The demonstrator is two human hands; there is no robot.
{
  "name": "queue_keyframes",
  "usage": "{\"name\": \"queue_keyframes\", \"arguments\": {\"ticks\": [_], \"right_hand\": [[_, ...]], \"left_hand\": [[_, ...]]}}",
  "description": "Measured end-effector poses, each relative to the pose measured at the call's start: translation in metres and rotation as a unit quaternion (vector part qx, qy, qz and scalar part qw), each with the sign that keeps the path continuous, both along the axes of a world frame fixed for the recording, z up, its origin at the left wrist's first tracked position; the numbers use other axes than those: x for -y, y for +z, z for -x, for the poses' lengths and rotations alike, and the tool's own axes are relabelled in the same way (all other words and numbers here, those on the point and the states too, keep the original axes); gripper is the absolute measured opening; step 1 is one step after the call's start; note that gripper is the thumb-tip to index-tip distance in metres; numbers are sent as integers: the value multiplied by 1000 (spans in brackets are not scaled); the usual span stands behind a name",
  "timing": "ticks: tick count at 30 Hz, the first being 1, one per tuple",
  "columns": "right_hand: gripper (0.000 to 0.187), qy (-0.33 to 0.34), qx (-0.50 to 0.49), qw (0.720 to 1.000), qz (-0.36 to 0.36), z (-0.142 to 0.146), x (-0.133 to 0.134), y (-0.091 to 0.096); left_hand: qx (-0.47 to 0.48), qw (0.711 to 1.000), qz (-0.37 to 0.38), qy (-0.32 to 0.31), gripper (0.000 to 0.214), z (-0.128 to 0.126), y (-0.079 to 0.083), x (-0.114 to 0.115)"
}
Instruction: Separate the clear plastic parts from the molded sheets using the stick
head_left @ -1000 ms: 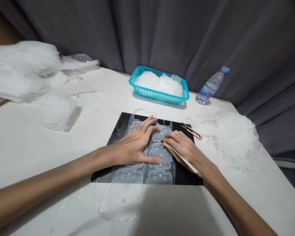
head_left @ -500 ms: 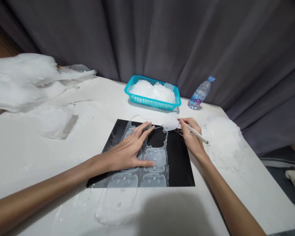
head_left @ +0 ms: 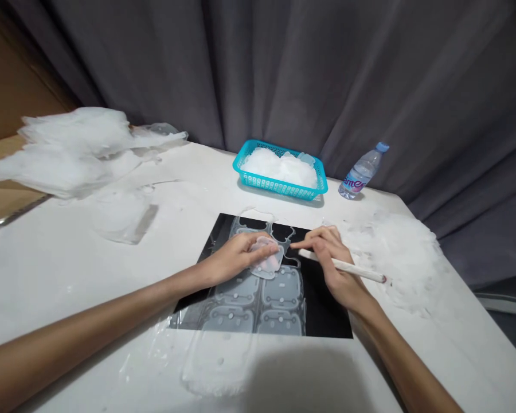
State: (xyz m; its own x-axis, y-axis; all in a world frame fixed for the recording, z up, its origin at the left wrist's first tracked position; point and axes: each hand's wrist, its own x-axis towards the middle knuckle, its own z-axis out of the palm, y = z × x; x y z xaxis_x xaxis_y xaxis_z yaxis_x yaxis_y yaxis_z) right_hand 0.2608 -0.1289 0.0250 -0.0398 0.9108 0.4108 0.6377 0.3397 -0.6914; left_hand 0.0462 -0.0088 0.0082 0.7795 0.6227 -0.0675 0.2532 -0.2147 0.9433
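Lower centre, a translucent moulded plastic sheet (head_left: 281, 288) overlies a black rectangular mat (head_left: 327, 315). At mid-frame the left hand (head_left: 234, 257) pinches a small translucent piece (head_left: 268, 265); the right hand (head_left: 344, 284) grips a slim white stick (head_left: 363, 272). Upper centre: a turquoise plastic basket (head_left: 279, 188).

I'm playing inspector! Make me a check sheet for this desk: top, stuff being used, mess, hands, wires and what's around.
Surface: white table, black mat on it.
Things: clear sheet across the mat, overhanging its near edge; clear piece; white stick.
Clutter: whitish heaps left and right; filled blue basket; bottle.
Hands: left hand holds the piece, right hand the stick.
Cables: nothing seen.
Surroundings: grey curtain behind.
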Motion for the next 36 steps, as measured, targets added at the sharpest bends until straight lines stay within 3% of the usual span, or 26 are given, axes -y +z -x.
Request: {"name": "queue_keyframes", "arguments": {"ticks": [3, 8, 11, 14, 23, 26, 28, 30, 31, 32, 34, 36], "right_hand": [[36, -25, 50, 998, -21, -9, -13, -10], [25, 47, 35, 997, 55, 0, -28, -24], [16, 73, -22, 994, 72, 6, -32, -22], [19, 76, -58, 993, 62, 7, -33, -20], [15, 88, -3, 990, 112, 13, -29, -14], [15, 43, 35, 994, 90, 14, -33, -21], [14, -37, 71, 995, 65, 10, -38, -31], [15, -110, 88, 989, 47, 2, -44, -42], [15, -131, 88, 986, 44, -2, -46, -45], [15, -141, 85, 985, 44, -6, -47, -47], [11, -149, 82, 985, 39, -11, -46, -45], [11, -144, 63, 987, 21, -12, -40, -36]], "left_hand": [[-4, 999, -39, 0, 44, 3, -2, 3], [-22, 994, -105, -36, 44, 6, -1, 3], [-30, 992, -114, -43, 45, 7, -1, 4], [-26, 991, -121, -44, 46, 7, -2, 6], [-12, 982, -179, -53, 32, 8, -3, 8], [-1, 951, -302, -63, 26, 10, -9, 17], [19, 897, -436, -68, 23, 11, -13, 25], [44, 853, -516, -66, 23, 12, -15, 31], [51, 856, -510, -65, 22, 12, -14, 32], [54, 877, -474, -61, 22, 12, -12, 32], [42, 935, -350, -49, 22, 12, -6, 27], [31, 971, -235, -38, 24, 12, 0, 20]]}}
